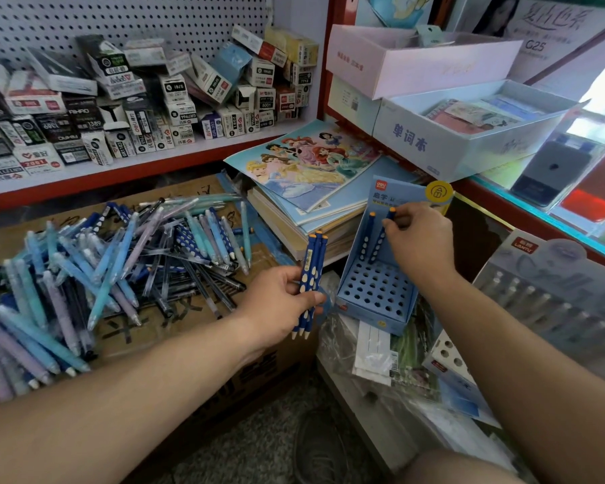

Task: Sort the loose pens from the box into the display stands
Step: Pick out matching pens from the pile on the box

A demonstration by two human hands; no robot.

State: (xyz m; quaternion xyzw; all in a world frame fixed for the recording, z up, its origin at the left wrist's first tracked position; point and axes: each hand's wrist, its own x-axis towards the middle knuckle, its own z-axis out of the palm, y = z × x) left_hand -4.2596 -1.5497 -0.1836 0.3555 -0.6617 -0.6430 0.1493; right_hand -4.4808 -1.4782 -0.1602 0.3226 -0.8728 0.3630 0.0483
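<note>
The left hand [276, 302] is curled round a small bundle of dark blue pens [313, 267], dotted and yellow-capped, held upright with their tips pointing down. Just right of it stands a blue display stand [374, 291] with a perforated base. Above that base the right hand [420, 239] pinches the top of one blue pen [378, 249] leaning in the stand. A second pen [368, 235] stands just left of the pinched one.

Left of the left hand, a heap of loose pens [119, 260] in pale blue, lilac and dark blue lies across a flattened cardboard box [189, 326]. Beyond the heap runs a red-edged shelf [119, 171] crammed with small refill cartons [154, 99], backed by white pegboard [119, 15].

Beyond both hands, a princess colouring book [311, 162] tops a stack of books [294, 225]. Beyond the right hand sits a pale blue open box [433, 144], and to its right leans a grey pen display [556, 291]. Below the forearms is speckled carpet [259, 448].
</note>
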